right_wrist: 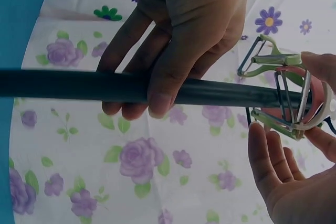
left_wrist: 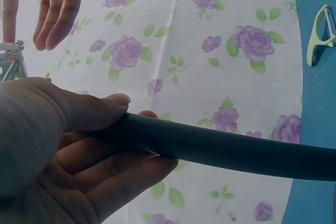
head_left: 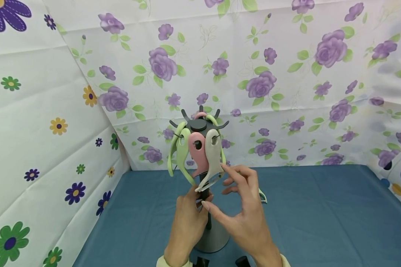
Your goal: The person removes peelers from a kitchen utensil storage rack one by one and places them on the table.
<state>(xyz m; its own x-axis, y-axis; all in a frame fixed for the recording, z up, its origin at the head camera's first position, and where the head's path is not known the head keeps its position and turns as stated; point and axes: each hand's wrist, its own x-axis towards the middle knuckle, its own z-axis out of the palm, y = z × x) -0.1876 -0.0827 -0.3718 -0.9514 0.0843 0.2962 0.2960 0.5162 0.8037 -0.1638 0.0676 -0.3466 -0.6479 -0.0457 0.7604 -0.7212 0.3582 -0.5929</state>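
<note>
Sleeves: Pale cuffs [head_left: 175,262] were seen at the lower edge, beside two dark objects [head_left: 242,261].
Stand base: The round grey base [head_left: 214,243] was set upright on the table, partly hidden by the hands.
Left hand: The dark pole [right_wrist: 231,94] was held by the left hand [head_left: 190,218], its thumb and fingers closed around it below the peelers.
Right hand: The white peeler [head_left: 213,152] was touched near its lower part by the index fingertip of the right hand [head_left: 247,213]; thumb and fingers were spread wide, the thumb kept apart from it.
Hanging peelers: The white peeler was hung at the front of the rack [head_left: 198,126], just beside a pink peeler [head_left: 199,157]; green peelers [head_left: 182,154] were hung to the left and behind.
Loose peeler: A pale green peeler [left_wrist: 314,38] was left lying on the blue cloth [head_left: 320,207], partly covered by the right hand in the head view.
Backdrop: The far side was closed off by a white sheet [head_left: 234,44] printed with purple roses.
</note>
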